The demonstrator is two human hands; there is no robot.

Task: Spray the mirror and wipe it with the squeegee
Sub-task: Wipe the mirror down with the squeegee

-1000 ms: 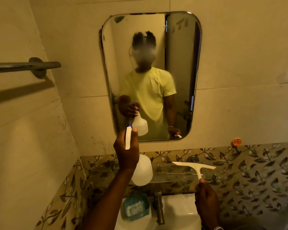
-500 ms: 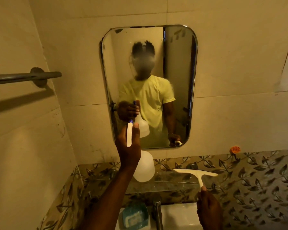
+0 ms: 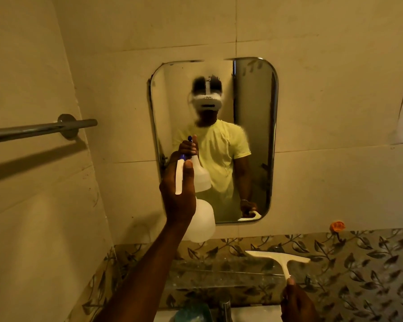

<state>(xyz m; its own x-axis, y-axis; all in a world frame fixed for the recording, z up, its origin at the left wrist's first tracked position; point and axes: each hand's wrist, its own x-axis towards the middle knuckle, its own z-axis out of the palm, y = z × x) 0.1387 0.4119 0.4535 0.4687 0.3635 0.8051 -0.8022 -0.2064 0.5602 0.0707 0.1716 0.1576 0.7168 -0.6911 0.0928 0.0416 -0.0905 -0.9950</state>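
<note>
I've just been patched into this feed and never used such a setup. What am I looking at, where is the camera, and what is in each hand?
There is no machine here: a person works bare-handed, and the one camera sits on their head, looking forward and down. Ahead hangs the wall mirror, showing the person's reflection. The left hand holds a white spray bottle raised toward the mirror. The right hand, low down, holds a white squeegee by its handle, away from the glass. A towel bar is on the left wall.
</note>
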